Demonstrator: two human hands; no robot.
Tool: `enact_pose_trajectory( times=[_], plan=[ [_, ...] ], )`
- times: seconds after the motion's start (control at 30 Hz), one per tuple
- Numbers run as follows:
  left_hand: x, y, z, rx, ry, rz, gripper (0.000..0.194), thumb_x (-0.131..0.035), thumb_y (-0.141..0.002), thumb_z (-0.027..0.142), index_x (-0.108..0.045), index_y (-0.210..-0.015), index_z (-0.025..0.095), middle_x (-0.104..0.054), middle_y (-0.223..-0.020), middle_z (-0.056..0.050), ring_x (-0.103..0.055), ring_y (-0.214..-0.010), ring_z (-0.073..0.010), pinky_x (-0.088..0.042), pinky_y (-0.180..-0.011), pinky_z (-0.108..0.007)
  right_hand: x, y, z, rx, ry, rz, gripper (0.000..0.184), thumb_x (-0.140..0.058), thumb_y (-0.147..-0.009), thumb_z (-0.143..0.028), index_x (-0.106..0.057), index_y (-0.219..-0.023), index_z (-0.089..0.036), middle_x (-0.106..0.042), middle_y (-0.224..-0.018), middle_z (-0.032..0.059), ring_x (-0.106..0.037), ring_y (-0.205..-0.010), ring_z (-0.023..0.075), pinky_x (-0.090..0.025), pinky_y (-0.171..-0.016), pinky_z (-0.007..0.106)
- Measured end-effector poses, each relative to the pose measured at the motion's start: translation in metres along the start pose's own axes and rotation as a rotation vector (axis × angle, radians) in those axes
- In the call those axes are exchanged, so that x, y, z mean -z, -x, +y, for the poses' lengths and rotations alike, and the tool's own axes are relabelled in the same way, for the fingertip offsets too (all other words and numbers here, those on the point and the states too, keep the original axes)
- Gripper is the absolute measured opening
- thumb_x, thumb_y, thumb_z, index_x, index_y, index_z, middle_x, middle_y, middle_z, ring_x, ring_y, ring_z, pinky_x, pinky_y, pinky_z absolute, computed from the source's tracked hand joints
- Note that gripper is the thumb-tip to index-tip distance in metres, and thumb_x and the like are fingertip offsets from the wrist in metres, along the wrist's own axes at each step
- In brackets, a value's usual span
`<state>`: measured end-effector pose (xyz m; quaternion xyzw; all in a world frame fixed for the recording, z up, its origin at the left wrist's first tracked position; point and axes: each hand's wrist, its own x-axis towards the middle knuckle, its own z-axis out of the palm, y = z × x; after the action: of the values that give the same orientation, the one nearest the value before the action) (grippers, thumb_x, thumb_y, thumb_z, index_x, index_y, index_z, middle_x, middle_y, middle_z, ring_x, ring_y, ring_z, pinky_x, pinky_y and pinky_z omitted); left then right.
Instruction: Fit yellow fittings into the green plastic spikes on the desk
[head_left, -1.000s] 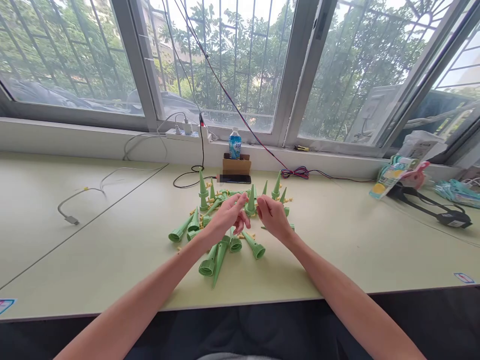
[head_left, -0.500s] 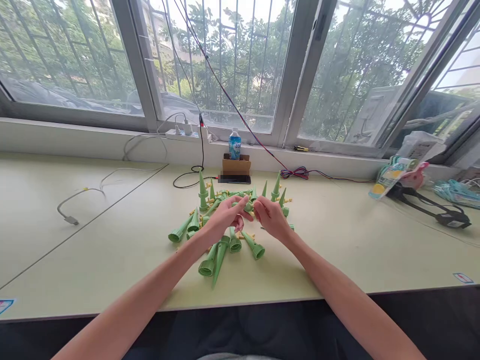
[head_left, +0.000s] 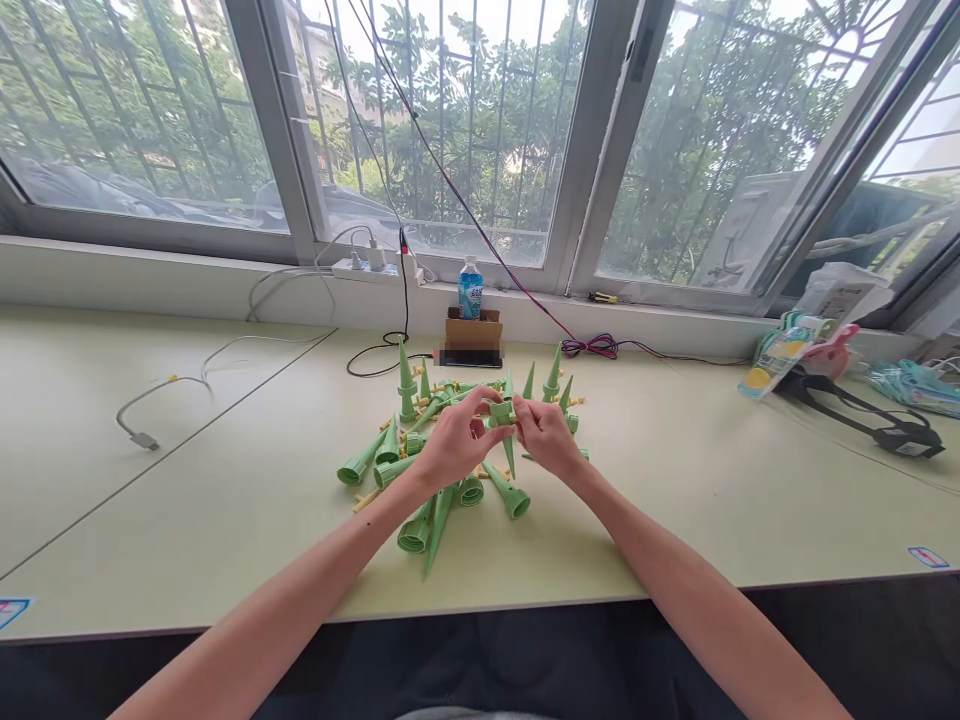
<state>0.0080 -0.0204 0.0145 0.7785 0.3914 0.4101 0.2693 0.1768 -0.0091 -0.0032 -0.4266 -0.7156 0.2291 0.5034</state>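
Observation:
Between thumb and fingers, my left hand (head_left: 459, 435) holds a green plastic plant watering spike (head_left: 501, 413). Its wide threaded collar is up and its point hangs down. My right hand (head_left: 546, 434) is closed in a pinch against the right side of that spike; what lies inside the pinch is mostly hidden, with a hint of yellow by the fingertips. Around and below both hands lie several more green spikes, such as one on its side (head_left: 516, 501) and one standing point up (head_left: 406, 380). Small yellow valve pieces (head_left: 365, 500) are scattered among them.
Behind the pile, a phone (head_left: 471, 358) leans by a cardboard box (head_left: 487, 328), with a blue-labelled bottle (head_left: 470, 290) behind. A coiled cable (head_left: 592, 346) lies near the sill. A white cable (head_left: 142, 440) is at left; a black strap (head_left: 862, 420) is at right.
The spike in my left hand has turned from mostly hidden to point down with its collar showing. My left fingers have shifted round the collar; my right hand has barely moved.

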Motion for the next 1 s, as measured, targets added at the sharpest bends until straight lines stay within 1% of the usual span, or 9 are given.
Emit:
enact_pose_trajectory(
  times=[0.1, 0.17, 0.27, 0.4, 0.53, 0.67, 0.77, 0.87, 1.0],
  plan=[
    [-0.0014, 0.0006, 0.0004, -0.074, -0.116, 0.031, 0.034, -0.063, -0.086, 0.037, -0.049, -0.113, 0.022, -0.049, -0.053, 0.009, -0.056, -0.051, -0.0142, -0.046, -0.065, -0.028, -0.0008, -0.0004, -0.0007, -0.026, -0.014, 0.004, 0.059, -0.035, -0.095, -0.058, -0.038, -0.05, -0.02, -0.039, -0.043, -0.0016, -0.034, -0.042, 0.0097, -0.027, -0.045, 0.026],
    [-0.0021, 0.0006, 0.0016, -0.097, -0.136, 0.047, 0.037, -0.062, -0.086, 0.037, -0.047, -0.117, 0.022, -0.051, -0.056, 0.007, -0.06, -0.056, -0.0156, -0.046, -0.067, -0.028, -0.0015, -0.0005, -0.0014, -0.03, -0.023, 0.007, 0.058, -0.037, -0.095, -0.058, -0.038, -0.051, -0.02, -0.04, -0.043, -0.0016, -0.034, -0.042, 0.0096, -0.027, -0.045, 0.026],
    [-0.0031, -0.0001, 0.0036, -0.089, -0.126, 0.071, 0.039, -0.061, -0.087, 0.037, -0.045, -0.119, 0.022, -0.062, -0.08, 0.0, -0.059, -0.055, -0.0119, -0.047, -0.066, -0.027, -0.0029, -0.0005, -0.0016, -0.022, -0.025, 0.026, 0.057, -0.037, -0.095, -0.058, -0.039, -0.053, -0.02, -0.041, -0.045, -0.0016, -0.036, -0.043, 0.0098, -0.028, -0.045, 0.025],
    [-0.0032, -0.0014, 0.0038, -0.005, -0.07, 0.079, 0.043, -0.061, -0.086, 0.041, -0.043, -0.12, 0.023, -0.06, -0.104, -0.007, -0.053, -0.047, -0.006, -0.046, -0.057, -0.025, -0.0029, -0.0004, -0.0003, -0.007, -0.042, 0.057, 0.054, -0.036, -0.096, -0.058, -0.04, -0.057, -0.02, -0.043, -0.048, -0.0017, -0.038, -0.046, 0.0099, -0.03, -0.046, 0.025],
    [-0.0012, -0.0028, 0.0013, 0.117, 0.101, 0.028, 0.045, -0.065, -0.083, 0.044, -0.043, -0.116, 0.022, -0.061, -0.092, -0.003, -0.054, -0.048, -0.0082, -0.043, -0.048, -0.022, -0.0006, -0.0004, 0.0007, 0.001, -0.072, 0.089, 0.051, -0.036, -0.097, -0.057, -0.041, -0.061, -0.02, -0.044, -0.052, -0.002, -0.039, -0.047, 0.0102, -0.031, -0.047, 0.025],
    [0.0013, -0.006, 0.0025, 0.301, 0.44, -0.074, 0.039, -0.056, -0.088, 0.051, -0.042, -0.108, 0.021, -0.061, -0.073, -0.001, -0.051, -0.043, -0.01, -0.04, -0.041, -0.021, 0.001, 0.0006, -0.0013, 0.023, -0.06, 0.091, 0.05, -0.034, -0.098, -0.056, -0.04, -0.063, -0.021, -0.045, -0.054, -0.0022, -0.04, -0.049, 0.0103, -0.032, -0.049, 0.025],
    [0.0034, -0.0082, 0.0061, 0.409, 0.628, -0.123, 0.041, -0.052, -0.089, 0.058, -0.042, -0.101, 0.02, -0.063, -0.072, -0.002, -0.052, -0.043, -0.01, -0.041, -0.041, -0.022, 0.0016, 0.0023, -0.0045, 0.078, -0.012, 0.04, 0.05, -0.033, -0.099, -0.054, -0.041, -0.063, -0.02, -0.047, -0.056, -0.002, -0.041, -0.051, 0.01, -0.033, -0.053, 0.024],
    [0.0048, -0.0092, 0.0077, 0.448, 0.737, -0.167, 0.042, -0.054, -0.088, 0.06, -0.042, -0.098, 0.021, -0.063, -0.073, -0.002, -0.053, -0.045, -0.0097, -0.042, -0.042, -0.021, 0.0022, 0.0036, -0.0072, 0.11, 0.007, -0.018, 0.05, -0.033, -0.099, -0.052, -0.041, -0.062, -0.02, -0.047, -0.055, -0.0026, -0.04, -0.05, 0.0093, -0.034, -0.054, 0.024],
    [0.0056, -0.0091, 0.0053, 0.423, 0.763, -0.164, 0.042, -0.06, -0.085, 0.056, -0.045, -0.099, 0.02, -0.062, -0.076, -0.002, -0.054, -0.046, -0.0093, -0.042, -0.042, -0.021, 0.0029, 0.0035, -0.0069, 0.07, -0.004, -0.053, 0.048, -0.033, -0.098, -0.054, -0.041, -0.064, -0.02, -0.047, -0.054, -0.0029, -0.04, -0.049, 0.0094, -0.034, -0.052, 0.024]
  ],
)
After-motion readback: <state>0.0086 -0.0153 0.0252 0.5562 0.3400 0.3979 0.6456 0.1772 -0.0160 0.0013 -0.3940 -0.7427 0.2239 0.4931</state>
